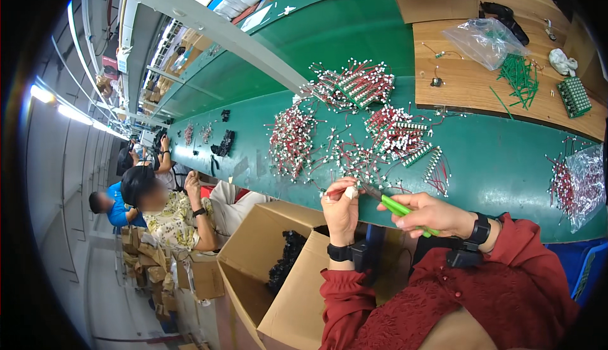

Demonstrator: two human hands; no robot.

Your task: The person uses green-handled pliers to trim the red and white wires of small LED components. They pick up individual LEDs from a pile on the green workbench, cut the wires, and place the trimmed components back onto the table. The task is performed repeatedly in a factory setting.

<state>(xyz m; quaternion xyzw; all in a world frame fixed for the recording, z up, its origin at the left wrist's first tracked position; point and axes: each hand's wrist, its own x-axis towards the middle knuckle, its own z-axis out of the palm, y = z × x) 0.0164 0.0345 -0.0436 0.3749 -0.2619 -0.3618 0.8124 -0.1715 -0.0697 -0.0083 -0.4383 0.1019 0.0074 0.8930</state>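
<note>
In my right hand (pixel 430 216) is a pair of green-handled pliers (pixel 400 208), the fingers wrapped around the grips. The dark jaws point left, toward the fingertips of my left hand (pixel 342 209). That hand is pinched closed, with a white covering on one finger; a bit of red wire seems to show there, but what it holds is too small to make out. Just beyond both hands, loose red wires with white connectors (pixel 354 157) lie scattered. A larger heap of wired parts (pixel 292 138) sits to the left, and rows of wired green boards (pixel 405 138) lie behind.
Farther back is another stack of wired boards (pixel 364 84). A wooden board (pixel 443 84) at the right bears a plastic bag (pixel 487 41) and green strips (pixel 520 81). An open cardboard box (pixel 285 312) stands below the green table's edge (pixel 500 154). Co-workers sit at the left.
</note>
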